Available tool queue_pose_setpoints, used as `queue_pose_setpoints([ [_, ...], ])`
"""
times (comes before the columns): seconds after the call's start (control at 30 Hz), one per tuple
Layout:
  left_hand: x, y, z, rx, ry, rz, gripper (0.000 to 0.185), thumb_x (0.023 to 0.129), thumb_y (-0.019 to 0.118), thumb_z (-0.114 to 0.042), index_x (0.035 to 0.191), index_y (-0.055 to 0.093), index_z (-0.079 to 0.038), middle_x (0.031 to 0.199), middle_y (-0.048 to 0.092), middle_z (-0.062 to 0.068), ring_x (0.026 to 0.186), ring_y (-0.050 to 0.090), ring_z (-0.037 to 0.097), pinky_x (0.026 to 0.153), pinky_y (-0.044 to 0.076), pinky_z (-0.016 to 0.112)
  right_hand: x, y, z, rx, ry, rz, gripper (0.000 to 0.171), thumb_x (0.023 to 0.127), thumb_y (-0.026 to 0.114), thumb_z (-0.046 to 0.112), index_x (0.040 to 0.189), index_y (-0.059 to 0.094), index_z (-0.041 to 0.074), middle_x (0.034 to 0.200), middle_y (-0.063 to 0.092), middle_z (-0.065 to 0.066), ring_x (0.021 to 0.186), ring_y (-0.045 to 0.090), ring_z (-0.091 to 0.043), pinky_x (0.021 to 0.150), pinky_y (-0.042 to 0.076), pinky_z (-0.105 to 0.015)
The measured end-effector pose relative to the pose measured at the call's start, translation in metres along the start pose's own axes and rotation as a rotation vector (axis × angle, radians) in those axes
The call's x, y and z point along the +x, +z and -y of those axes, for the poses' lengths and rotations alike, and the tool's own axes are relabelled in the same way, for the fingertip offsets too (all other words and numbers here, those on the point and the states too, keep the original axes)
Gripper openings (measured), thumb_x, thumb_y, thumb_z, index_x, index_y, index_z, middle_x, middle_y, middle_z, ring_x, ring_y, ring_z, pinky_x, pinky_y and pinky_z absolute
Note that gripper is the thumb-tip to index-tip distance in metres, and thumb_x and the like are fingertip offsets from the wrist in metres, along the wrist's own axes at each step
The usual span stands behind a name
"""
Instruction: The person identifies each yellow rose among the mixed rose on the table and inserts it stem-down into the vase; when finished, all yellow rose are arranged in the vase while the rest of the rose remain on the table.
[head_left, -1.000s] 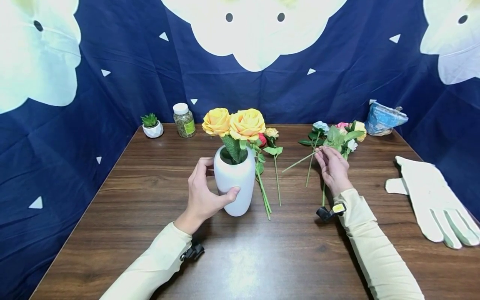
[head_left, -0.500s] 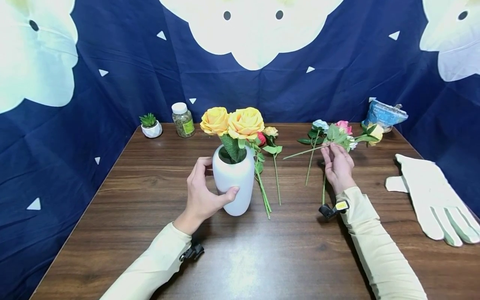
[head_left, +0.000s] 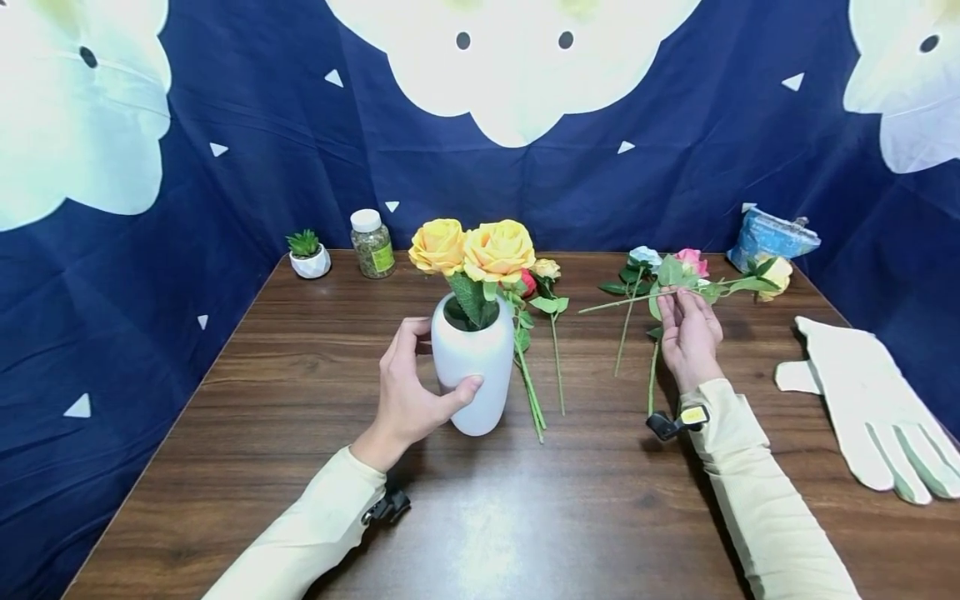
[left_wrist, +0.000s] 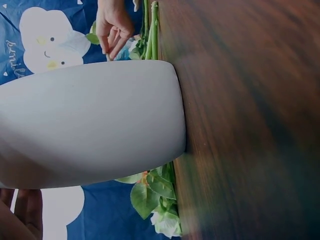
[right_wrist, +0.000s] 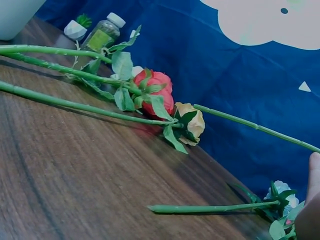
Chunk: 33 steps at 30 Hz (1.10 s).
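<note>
Vase: white vase (head_left: 472, 367) stands upright on the wooden table (head_left: 300, 350), left of centre.
Vase contents: two yellow roses (head_left: 472, 248) with green leaves, stems down in the neck.
Left hand: left hand (head_left: 408, 392) wraps the vase body, thumb on the near side, fingers curled round the far side; clamped on it.
Right hand: right hand (head_left: 690, 333) pinches the stem of a yellow rose (head_left: 772, 273) lifted off the table and roughly level, bloom to the right, bare stem end pointing left toward the vase.
Loose stems by vase: red rose (right_wrist: 155, 95) and small cream rose (right_wrist: 192, 122) lie flat just right of the vase, stems toward the person.
Loose stems by right hand: pale blue flower (head_left: 643, 257) and pink rose (head_left: 692, 262) lie on the table under and behind the held stem.
Jar: clear jar (head_left: 372, 243) with a white lid at the back left, greenish fill; contents too small to tell.
Pot: small white pot (head_left: 309, 262) with a green succulent, just left of the jar.
Bag: blue bag (head_left: 772, 238) at the back right; contents hidden.
Glove: white glove (head_left: 862, 400) lies flat at the right edge.
</note>
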<state>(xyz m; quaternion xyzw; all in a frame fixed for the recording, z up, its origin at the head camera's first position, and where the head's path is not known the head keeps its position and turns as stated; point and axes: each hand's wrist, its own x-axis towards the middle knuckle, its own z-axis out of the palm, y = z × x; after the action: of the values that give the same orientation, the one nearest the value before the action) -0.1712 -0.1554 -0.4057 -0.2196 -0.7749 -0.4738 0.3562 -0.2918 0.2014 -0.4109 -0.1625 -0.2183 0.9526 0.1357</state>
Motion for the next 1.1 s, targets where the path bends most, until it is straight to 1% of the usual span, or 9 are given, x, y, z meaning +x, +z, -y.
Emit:
queue_pose_setpoints([
  [0.07, 0.0, -0.001, 0.0, -0.002, 0.0, 0.004, 0.078, 0.081, 0.073, -0.063, 0.121, 0.059, 0.003, 0.111, 0.065, 0.015, 0.095, 0.064, 0.027, 0.079, 0.053, 0.037, 0.0, 0.001, 0.001, 0.007, -0.014, -0.004, 0.022, 0.1, 0.055, -0.008, 0.08, 0.061, -0.002, 0.072, 0.07, -0.014, 0.065, 0.071, -0.02, 0.067, 0.062, -0.029],
  [0.13, -0.001, -0.001, 0.0, -0.006, -0.005, 0.008, 0.082, 0.082, 0.07, -0.068, 0.121, 0.058, 0.003, 0.111, 0.065, 0.015, 0.095, 0.064, 0.026, 0.08, 0.053, 0.033, -0.001, 0.002, 0.003, 0.001, -0.031, 0.001, 0.022, 0.1, 0.055, -0.008, 0.08, 0.061, -0.002, 0.072, 0.07, -0.014, 0.064, 0.07, -0.02, 0.066, 0.062, -0.029],
  [0.27, -0.001, 0.0, -0.001, -0.011, -0.012, 0.011, 0.087, 0.082, 0.067, -0.073, 0.122, 0.058, 0.003, 0.112, 0.065, 0.014, 0.096, 0.064, 0.026, 0.081, 0.053, 0.032, -0.002, 0.004, 0.006, -0.001, -0.045, 0.007, 0.021, 0.099, 0.056, -0.009, 0.081, 0.06, -0.001, 0.071, 0.07, -0.014, 0.062, 0.069, -0.019, 0.065, 0.062, -0.028],
  [0.4, -0.001, 0.001, -0.002, -0.007, 0.0, 0.011, 0.088, 0.082, 0.067, -0.073, 0.122, 0.057, 0.004, 0.112, 0.064, 0.015, 0.096, 0.064, 0.026, 0.081, 0.053, 0.032, -0.003, 0.008, 0.009, 0.004, -0.051, 0.012, 0.021, 0.099, 0.057, -0.009, 0.081, 0.059, 0.0, 0.069, 0.07, -0.014, 0.061, 0.068, -0.019, 0.062, 0.061, -0.028],
  [0.5, 0.0, 0.001, -0.002, -0.012, 0.003, 0.006, 0.086, 0.082, 0.067, -0.073, 0.121, 0.057, 0.004, 0.111, 0.064, 0.015, 0.095, 0.064, 0.026, 0.08, 0.053, 0.032, -0.004, 0.012, 0.011, 0.015, -0.052, 0.016, 0.018, 0.099, 0.056, -0.009, 0.084, 0.058, 0.001, 0.07, 0.069, -0.014, 0.062, 0.067, -0.019, 0.061, 0.061, -0.029],
  [0.63, 0.0, 0.001, -0.002, -0.018, 0.004, 0.0, 0.086, 0.082, 0.067, -0.072, 0.12, 0.057, 0.004, 0.111, 0.065, 0.015, 0.095, 0.064, 0.026, 0.08, 0.053, 0.032, -0.006, 0.017, 0.013, 0.039, -0.056, 0.024, 0.014, 0.101, 0.054, -0.008, 0.09, 0.057, 0.001, 0.073, 0.068, -0.014, 0.065, 0.067, -0.019, 0.062, 0.06, -0.029],
  [0.87, 0.0, 0.001, -0.002, -0.017, 0.012, -0.003, 0.087, 0.083, 0.067, -0.073, 0.12, 0.057, 0.005, 0.11, 0.065, 0.015, 0.094, 0.065, 0.027, 0.081, 0.053, 0.031, -0.01, 0.023, 0.016, 0.06, -0.036, 0.034, 0.014, 0.101, 0.053, -0.007, 0.091, 0.058, 0.001, 0.076, 0.071, -0.013, 0.067, 0.067, -0.019, 0.066, 0.059, -0.03],
  [1.0, -0.001, 0.001, -0.002, -0.02, 0.024, -0.008, 0.085, 0.084, 0.067, -0.071, 0.12, 0.057, 0.005, 0.109, 0.064, 0.015, 0.092, 0.064, 0.029, 0.08, 0.053, 0.031, -0.015, 0.027, 0.018, 0.072, -0.028, 0.065, 0.016, 0.101, 0.054, -0.007, 0.088, 0.059, 0.0, 0.08, 0.073, -0.014, 0.071, 0.069, -0.02, 0.068, 0.06, -0.031],
  [1.1, -0.001, 0.002, -0.001, -0.019, 0.031, -0.011, 0.084, 0.084, 0.067, -0.071, 0.119, 0.057, 0.005, 0.108, 0.064, 0.015, 0.092, 0.064, 0.028, 0.08, 0.053, 0.031, -0.02, 0.031, 0.019, 0.085, -0.019, 0.106, 0.017, 0.101, 0.055, -0.006, 0.086, 0.062, -0.002, 0.083, 0.075, -0.015, 0.074, 0.071, -0.022, 0.069, 0.06, -0.031],
])
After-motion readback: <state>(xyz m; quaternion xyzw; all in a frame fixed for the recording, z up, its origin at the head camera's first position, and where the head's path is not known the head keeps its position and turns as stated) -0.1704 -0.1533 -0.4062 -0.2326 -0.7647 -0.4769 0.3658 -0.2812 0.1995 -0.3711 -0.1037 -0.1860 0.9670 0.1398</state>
